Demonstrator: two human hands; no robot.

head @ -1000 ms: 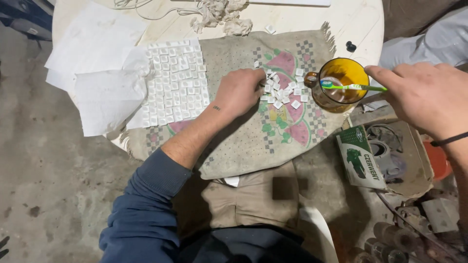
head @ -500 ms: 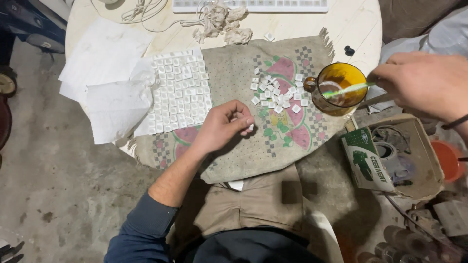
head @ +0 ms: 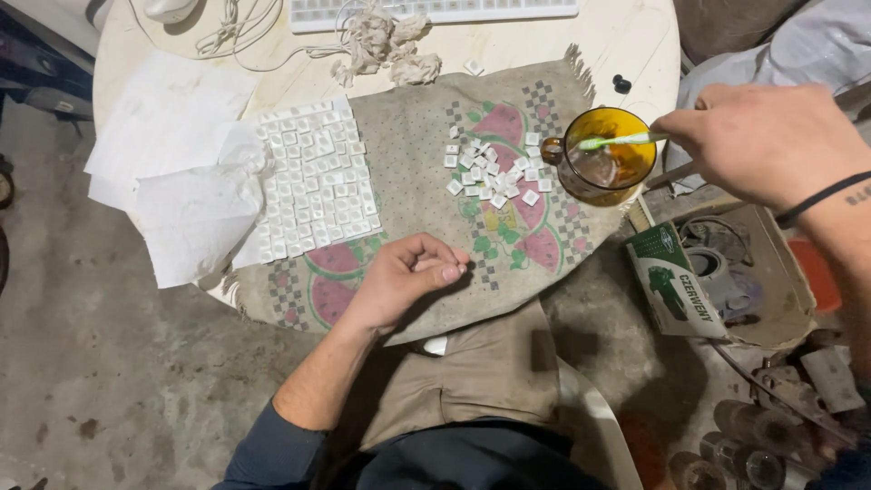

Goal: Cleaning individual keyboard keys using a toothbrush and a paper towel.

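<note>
My left hand [head: 404,277] rests curled on the front of the watermelon-print cloth [head: 417,145], fingers pinched against the thumb on a small white keycap that is mostly hidden. My right hand [head: 771,141] holds a green toothbrush [head: 617,141] by its handle, with the bristle end over an amber glass mug [head: 608,168] at the cloth's right edge. A loose pile of white keycaps [head: 494,168] lies just left of the mug. Rows of keycaps [head: 313,181] lie side by side at the cloth's left end.
White paper sheets [head: 181,181] overlap the table's left side. A white keyboard [head: 435,11], cables and a frayed rag [head: 386,41] sit at the back. To the right, below the table, stand an open cardboard box [head: 726,272] and floor clutter.
My left hand left the loose keycap pile and drew back toward me, closing on a small white piece. My right hand stayed by the mug with the toothbrush.
</note>
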